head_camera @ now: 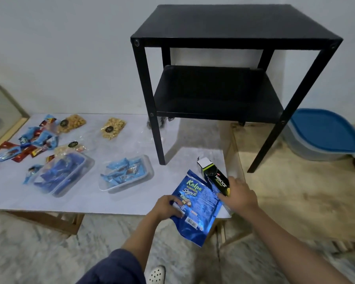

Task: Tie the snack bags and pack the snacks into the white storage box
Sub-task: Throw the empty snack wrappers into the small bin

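Observation:
A blue Kalpa snack bag (195,203) hangs over the near right edge of the low white table (115,199). My left hand (169,208) grips its left side. My right hand (238,196) pinches the bag's upper right edge, beside a black Nextar box (214,175) that lies against it. Two clear trays hold blue wrapped snacks, one at the middle (125,174) and one to the left (59,173). Bags of nuts (112,128) lie at the back. The white storage box cannot be made out for certain.
Loose blue and red wrapped snacks (27,146) are scattered at the table's left. A black two-shelf side table (234,37) stands with its front left leg on the white table. A grey tub with a blue lid (324,134) sits on the floor at the right.

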